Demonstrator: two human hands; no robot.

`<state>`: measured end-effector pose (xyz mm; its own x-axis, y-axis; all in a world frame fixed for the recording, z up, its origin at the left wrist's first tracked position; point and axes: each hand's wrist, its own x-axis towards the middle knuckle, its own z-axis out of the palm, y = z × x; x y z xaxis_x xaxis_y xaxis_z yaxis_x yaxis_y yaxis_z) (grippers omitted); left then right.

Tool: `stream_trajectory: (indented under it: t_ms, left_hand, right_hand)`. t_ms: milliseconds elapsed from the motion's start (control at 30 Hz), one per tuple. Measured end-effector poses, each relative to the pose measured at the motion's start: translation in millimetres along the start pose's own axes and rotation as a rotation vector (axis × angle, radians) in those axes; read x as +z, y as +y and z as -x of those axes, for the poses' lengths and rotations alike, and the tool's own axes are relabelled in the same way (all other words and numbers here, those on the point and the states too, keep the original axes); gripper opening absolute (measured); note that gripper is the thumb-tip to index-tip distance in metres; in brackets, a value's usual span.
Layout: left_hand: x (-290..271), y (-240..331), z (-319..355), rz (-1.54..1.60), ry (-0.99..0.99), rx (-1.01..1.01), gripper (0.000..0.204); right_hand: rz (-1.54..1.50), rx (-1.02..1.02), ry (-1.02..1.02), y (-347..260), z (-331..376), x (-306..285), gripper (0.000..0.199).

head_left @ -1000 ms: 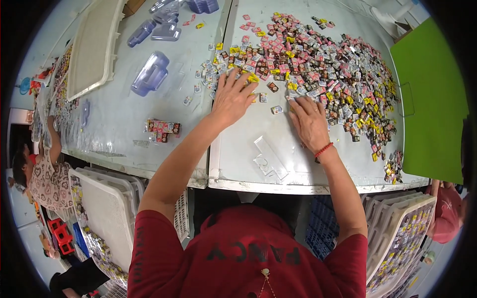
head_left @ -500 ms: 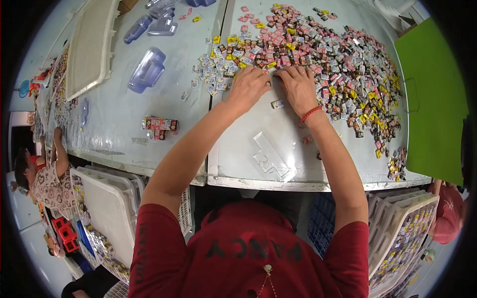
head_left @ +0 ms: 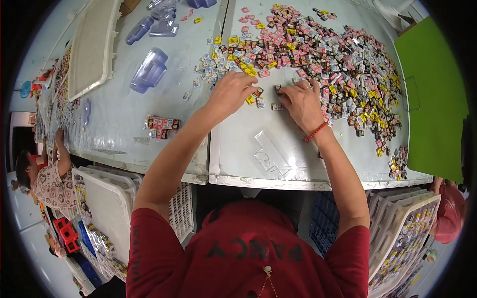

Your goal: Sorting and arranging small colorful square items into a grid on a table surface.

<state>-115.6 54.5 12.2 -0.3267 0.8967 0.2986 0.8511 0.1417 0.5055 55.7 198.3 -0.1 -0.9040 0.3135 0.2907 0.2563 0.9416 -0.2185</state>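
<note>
A wide pile of tiny printed packets point(head_left: 343, 64), pink, brown, white and yellow, covers the table's far right. My left hand point(head_left: 229, 92) lies at its near left edge, thumb and forefinger apart beside a brown packet point(head_left: 258, 92). Just below are a yellow packet point(head_left: 250, 100) and a white packet point(head_left: 261, 103). My right hand point(head_left: 302, 102), a red bracelet at its wrist, has bent fingers closed at a dark packet point(head_left: 278, 89). Another small packet point(head_left: 277, 106) lies under its thumb. Nearer me rests a clear, L-shaped plastic tray point(head_left: 271, 154).
A block of packets point(head_left: 161, 127) and blue-tinted plastic shells point(head_left: 149, 70) lie on the left table, beside a white tray point(head_left: 92, 49). A green board point(head_left: 430, 99) borders the right. Stacked crates point(head_left: 402, 233) stand below the front edge. Another person point(head_left: 52, 174) works at far left.
Both hands have drawn back toward me from the pile and moved apart. Brown, yellow and white packets now lie between them, separate from the pile.
</note>
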Motion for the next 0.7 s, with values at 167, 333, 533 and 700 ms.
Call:
stream_trajectory:
  t_ms: [167, 333, 533, 700]
  left_hand:
    - [4.2, 3.7, 30.2, 0.031, 0.087, 0.148, 0.015]
    - [12.8, -0.8, 35.8, -0.054, 0.094, 0.147, 0.02]
    - [19.1, -7.2, 41.0, -0.142, 0.14, 0.178, 0.017]
    - [9.1, -26.8, 24.0, -0.174, 0.129, 0.31, 0.017]
  right_hand:
    - [-0.022, 0.042, 0.052, -3.6, 4.7, -12.8, 0.022]
    - [0.035, -0.042, 0.047, -23.2, 24.1, -4.2, 0.023]
    - [0.065, -0.021, 0.134, -24.3, 33.4, 1.5, 0.023]
    - [0.001, 0.148, 0.233, -10.1, 21.7, -2.6, 0.018]
